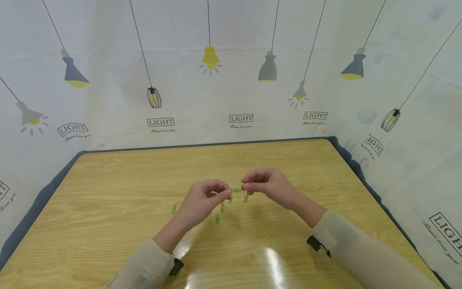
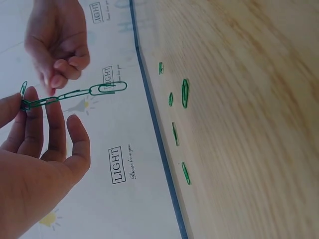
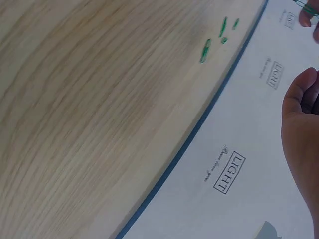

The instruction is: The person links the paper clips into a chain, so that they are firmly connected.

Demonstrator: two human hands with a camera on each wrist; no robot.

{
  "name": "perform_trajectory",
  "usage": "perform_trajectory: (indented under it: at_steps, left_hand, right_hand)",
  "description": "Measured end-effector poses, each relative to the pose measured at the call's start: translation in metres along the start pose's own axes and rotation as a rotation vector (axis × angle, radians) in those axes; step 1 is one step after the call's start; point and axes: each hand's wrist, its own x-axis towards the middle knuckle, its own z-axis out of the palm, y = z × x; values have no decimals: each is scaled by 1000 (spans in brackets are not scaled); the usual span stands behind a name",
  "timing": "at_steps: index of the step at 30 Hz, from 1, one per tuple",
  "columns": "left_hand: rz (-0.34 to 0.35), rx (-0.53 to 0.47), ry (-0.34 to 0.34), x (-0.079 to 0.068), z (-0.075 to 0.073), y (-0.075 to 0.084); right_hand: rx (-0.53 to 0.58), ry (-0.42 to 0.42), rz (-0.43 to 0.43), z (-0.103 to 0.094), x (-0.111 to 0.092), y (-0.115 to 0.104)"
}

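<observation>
Between thumb and fingertips, my left hand (image 1: pixel 203 200) pinches a chain of green paper clips (image 2: pixel 108 88). Linked clips hang down from the pinch in the left wrist view. A further paper clip (image 1: pixel 236 190) points from those fingertips toward my right hand (image 1: pixel 272 186). That hand is at the free end of this clip, its fingers loosely bent and thumb close to the index finger; no clip shows in its grasp. In the right wrist view its fingertips (image 3: pixel 310 74) appear apart from the clips, and part of the hand lies outside the frame.
Several loose green paper clips lie on the wooden table (image 1: pixel 119 180): one (image 1: pixel 174 208) left of the left hand, one (image 1: pixel 217 218) nearer the front, one (image 1: pixel 246 198) below the right hand. A white lamp-printed cloth (image 1: pixel 202 100) stands around the table's back and sides.
</observation>
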Motion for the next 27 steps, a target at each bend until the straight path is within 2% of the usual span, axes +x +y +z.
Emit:
perform_trajectory:
  at_steps: [8,18,27]
  left_hand:
    - [-2,-30,-12,0,0,0]
    - [4,-60,-19,-2,2,-2]
    - [-13,-62,-11,-5,0,-1]
  right_hand:
    - [-78,-29,39,-5,17,20]
    - [-267,-85,87,-13,33,49]
    - [-289,-176,129,-16,39,67]
